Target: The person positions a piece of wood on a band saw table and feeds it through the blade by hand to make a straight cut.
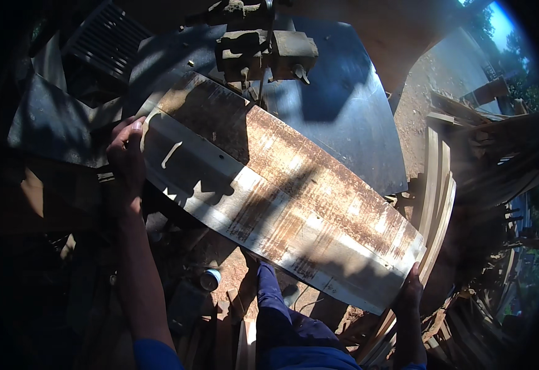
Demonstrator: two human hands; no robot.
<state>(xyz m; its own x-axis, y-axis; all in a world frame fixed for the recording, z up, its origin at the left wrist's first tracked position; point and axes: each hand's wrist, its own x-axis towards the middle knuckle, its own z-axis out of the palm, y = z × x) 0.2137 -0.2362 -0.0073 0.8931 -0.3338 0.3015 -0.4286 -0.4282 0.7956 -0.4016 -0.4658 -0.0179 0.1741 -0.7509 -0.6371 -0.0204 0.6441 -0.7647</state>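
Observation:
A wide wooden board [294,191], pale with rough brown patches, lies slanted across the middle, its left end farther away. My left hand [126,142] is closed on its left end, with the thumb on top. My right hand [412,287] grips the lower right corner; most of its fingers are hidden in shadow or under the board. The far edge of the board overlaps the dark metal saw table [349,135]. Beside that edge, a thin upright band saw blade [261,86] comes down from the guide block [266,55]. Whether it touches the board, I cannot tell.
Curved wooden strips [433,185] stand just right of the board. More loose timber [467,333] is piled at the lower right. A slatted dark chair back [106,40] is at the far left. A small round tin [209,279] sits below the board, among offcuts.

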